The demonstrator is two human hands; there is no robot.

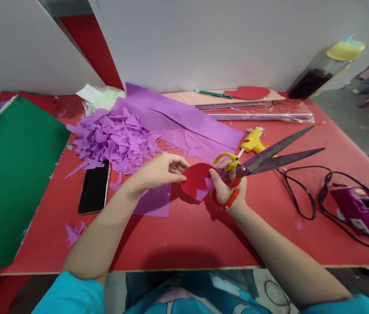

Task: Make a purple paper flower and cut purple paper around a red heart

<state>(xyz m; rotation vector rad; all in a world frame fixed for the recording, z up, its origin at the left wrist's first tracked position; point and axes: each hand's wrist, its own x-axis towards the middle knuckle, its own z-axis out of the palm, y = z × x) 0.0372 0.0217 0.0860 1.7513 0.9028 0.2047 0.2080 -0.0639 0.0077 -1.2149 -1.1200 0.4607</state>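
My left hand (160, 171) pinches the left edge of a red rounded paper shape (196, 179) with a purple piece behind it. My right hand (228, 187) touches the same shape with its thumb while its fingers sit in the red and yellow handles of large scissors (269, 158). The long dark blades point right, slightly apart, away from the paper. Both hands hover just above the red table (187, 235).
A heap of purple paper scraps (115, 141) and purple sheets (178, 120) lie behind the hands. A black phone (95, 187) lies left, a green board (11, 174) far left. A yellow glue gun (254, 140), black cable (315, 196) and purple device (363, 211) are right.
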